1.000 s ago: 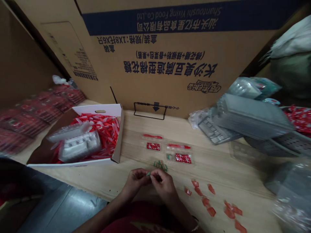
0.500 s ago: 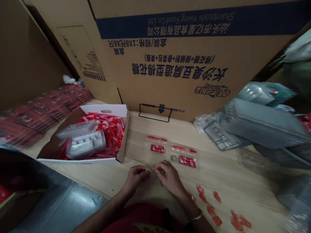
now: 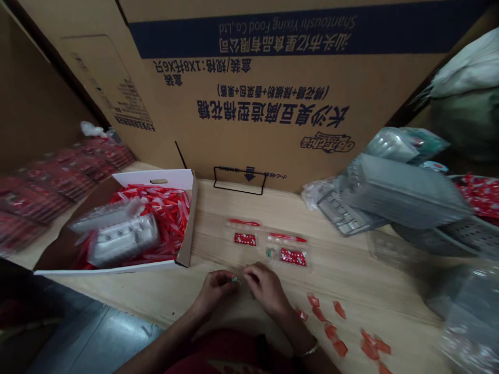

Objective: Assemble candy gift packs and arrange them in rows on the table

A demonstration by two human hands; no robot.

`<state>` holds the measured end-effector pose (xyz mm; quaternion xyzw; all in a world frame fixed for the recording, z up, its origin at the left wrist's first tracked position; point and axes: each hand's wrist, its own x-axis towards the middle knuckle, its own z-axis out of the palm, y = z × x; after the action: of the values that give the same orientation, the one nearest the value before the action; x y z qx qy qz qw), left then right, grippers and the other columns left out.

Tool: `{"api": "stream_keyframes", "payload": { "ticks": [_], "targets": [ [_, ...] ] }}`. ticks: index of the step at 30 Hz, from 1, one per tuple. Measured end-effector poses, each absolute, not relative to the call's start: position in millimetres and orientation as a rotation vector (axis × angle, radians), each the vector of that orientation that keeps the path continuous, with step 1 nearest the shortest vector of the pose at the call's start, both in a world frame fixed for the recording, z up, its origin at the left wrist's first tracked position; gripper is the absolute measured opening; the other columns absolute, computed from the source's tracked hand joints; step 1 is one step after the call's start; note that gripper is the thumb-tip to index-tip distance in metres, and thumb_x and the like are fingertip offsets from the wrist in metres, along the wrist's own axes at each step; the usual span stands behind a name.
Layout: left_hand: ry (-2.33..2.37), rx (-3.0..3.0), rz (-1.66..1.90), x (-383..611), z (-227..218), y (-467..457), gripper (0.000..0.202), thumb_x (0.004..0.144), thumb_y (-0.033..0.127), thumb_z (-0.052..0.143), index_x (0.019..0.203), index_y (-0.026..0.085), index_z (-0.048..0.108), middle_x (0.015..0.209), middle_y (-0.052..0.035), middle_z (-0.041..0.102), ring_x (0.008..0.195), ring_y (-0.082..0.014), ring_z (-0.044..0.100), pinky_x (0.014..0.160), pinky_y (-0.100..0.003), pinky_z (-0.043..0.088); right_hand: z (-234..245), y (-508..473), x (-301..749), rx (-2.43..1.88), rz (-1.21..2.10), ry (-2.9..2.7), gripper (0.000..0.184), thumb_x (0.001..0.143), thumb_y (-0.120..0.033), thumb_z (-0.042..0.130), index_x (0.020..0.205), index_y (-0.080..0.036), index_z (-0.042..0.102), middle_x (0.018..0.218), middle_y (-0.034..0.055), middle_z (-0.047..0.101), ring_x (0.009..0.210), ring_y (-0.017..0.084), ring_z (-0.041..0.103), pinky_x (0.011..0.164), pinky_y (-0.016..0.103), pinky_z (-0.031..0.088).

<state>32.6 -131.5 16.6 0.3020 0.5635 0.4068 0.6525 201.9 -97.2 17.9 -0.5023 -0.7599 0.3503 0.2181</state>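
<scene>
Pinched between the fingers of my left hand [image 3: 215, 291] is a small green packet [image 3: 235, 279], too small to make out closely. My right hand [image 3: 267, 288] is closed just beside it, thumb and fingers together; a bit of something dark greenish shows under it, its kind unclear. Beyond my hands lie two clear plastic trays. The left tray [image 3: 231, 238] carries a red pen-like stick [image 3: 244, 222] and a red patterned sachet [image 3: 245, 239]. In the right tray [image 3: 307, 259] are a similar red stick [image 3: 287, 237], a patterned sachet [image 3: 293, 256] and a small green-and-white packet [image 3: 270, 253].
A white-edged box [image 3: 183, 208] of red sticks, with clear trays on top, stands left. Red packs [image 3: 50, 182] are stacked behind it. Orange-red pieces [image 3: 330, 331] lie front right. Stacked clear trays [image 3: 405, 189] and a grey basket [image 3: 463, 234] stand right. A large carton [image 3: 253, 140] closes the back.
The view has shifted, so the table things sit further left and more of the right basket shows. My hands stay close together, with slightly more of the green packet visible.
</scene>
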Motion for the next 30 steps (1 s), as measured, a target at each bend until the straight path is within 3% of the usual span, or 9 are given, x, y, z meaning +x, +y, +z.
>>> {"api": "stream_keyframes", "payload": {
  "ticks": [4,8,16,19,21,25,30],
  "targets": [
    [1.289,0.583,0.954,34.9,15.0,-126.9,0.029,0.047,0.032,0.084,0.065,0.015,0.069,0.059,0.0012,0.065,0.057,-0.0108,0.055,0.061,-0.023,0.042,37.7,-75.6,220.2,-1.604,0.447,-2.469,0.021,0.088,-0.01,0.049,0.079,-0.019,0.066,0.086,0.007,0.065,0.087,0.022,0.057,0.078,0.032,0.04],
    [1.294,0.531,0.997,34.2,16.0,-122.4,0.033,0.044,0.034,0.086,0.065,0.016,0.068,0.059,0.0014,0.065,0.056,-0.0111,0.055,0.06,-0.023,0.043,37.8,-70.1,217.0,-1.571,0.359,-2.581,0.021,0.088,-0.012,0.052,0.075,-0.021,0.066,0.081,0.0056,0.064,0.083,0.022,0.057,0.076,0.032,0.038],
    [1.343,0.507,1.066,29.6,11.9,-122.1,0.03,0.048,0.032,0.085,0.067,0.016,0.069,0.06,-0.0003,0.066,0.056,-0.0121,0.057,0.059,-0.023,0.043,16.0,-79.4,196.5,-1.478,0.674,-2.303,0.016,0.081,-0.006,0.052,0.075,-0.018,0.06,0.082,0.0045,0.06,0.081,0.019,0.056,0.075,0.029,0.041],
    [1.311,0.442,1.174,36.2,12.5,-121.8,0.031,0.048,0.034,0.085,0.068,0.016,0.069,0.064,-0.0007,0.068,0.06,-0.0131,0.059,0.063,-0.023,0.045,15.9,-85.8,191.9,-1.341,1.127,-1.912,0.008,0.082,-0.019,0.053,0.074,-0.019,0.057,0.073,0.001,0.058,0.07,0.016,0.055,0.065,0.026,0.042],
    [1.275,0.405,1.239,43.2,14.2,-121.8,0.032,0.047,0.033,0.086,0.069,0.015,0.069,0.065,-0.0005,0.069,0.062,-0.0127,0.059,0.064,-0.023,0.045,13.0,-93.0,184.8,-1.289,1.33,-1.602,0.018,0.081,-0.036,0.055,0.072,-0.019,0.055,0.067,-0.0005,0.056,0.064,0.015,0.053,0.06,0.026,0.042],
    [1.224,0.381,1.273,54.0,21.7,-124.5,0.033,0.047,0.031,0.086,0.071,0.015,0.07,0.069,-0.0012,0.07,0.065,-0.0122,0.058,0.066,-0.022,0.044,3.7,-107.1,168.5,-1.343,1.303,-1.281,0.036,0.075,-0.055,0.055,0.065,-0.021,0.049,0.06,-0.0017,0.05,0.058,0.014,0.047,0.056,0.027,0.041],
    [1.203,0.487,1.204,50.8,28.5,-127.7,0.035,0.049,0.035,0.086,0.074,0.014,0.072,0.073,-0.0038,0.072,0.068,-0.0139,0.061,0.069,-0.024,0.047,6.6,-110.3,170.3,-1.391,1.229,-1.394,0.031,0.077,-0.049,0.052,0.063,-0.021,0.049,0.058,-0.0019,0.05,0.056,0.014,0.047,0.055,0.026,0.038]
  ]
}}
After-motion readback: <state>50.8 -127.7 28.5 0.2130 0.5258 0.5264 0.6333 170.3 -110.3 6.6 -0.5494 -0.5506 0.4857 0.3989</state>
